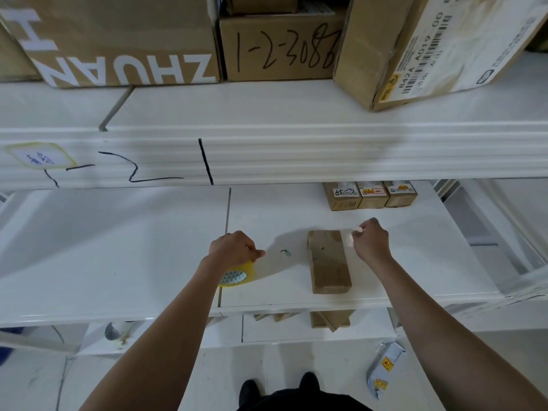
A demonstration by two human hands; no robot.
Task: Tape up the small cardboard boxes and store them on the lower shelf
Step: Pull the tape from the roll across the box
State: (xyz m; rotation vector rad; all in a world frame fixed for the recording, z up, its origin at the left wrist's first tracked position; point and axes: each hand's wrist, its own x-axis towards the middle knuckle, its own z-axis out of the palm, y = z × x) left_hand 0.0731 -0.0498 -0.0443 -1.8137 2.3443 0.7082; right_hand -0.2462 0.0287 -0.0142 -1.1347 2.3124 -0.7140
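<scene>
Cardboard is all around us on these white shelves. Up on the top shelf (267, 114) we see three big boxes: one with large white letters (118, 40), one with black numbers written by hand (284, 48), and one with a barcode label (430, 46) that sits tilted. At the back of the middle shelf (118, 247) three little labelled boxes (370, 194) stand side by side, touching. More brown boxes (329, 318) peek out on the lower shelf under it, and a crumpled grey bag (384, 369) lies on the floor near our feet.

Our small cardboard box (328, 261) lies flat on the middle shelf, between our two hands. Its long side points away from us, toward the back. Clear tape shines over its far end.

Our left hand (234, 249) curls its fingers around a yellow tape roll (237, 275) resting on the shelf, well apart from the box. Our right hand (370, 241) is just beside the far right corner of the box, fingers curled tight, pinching a bit of pale tape (353, 235).
</scene>
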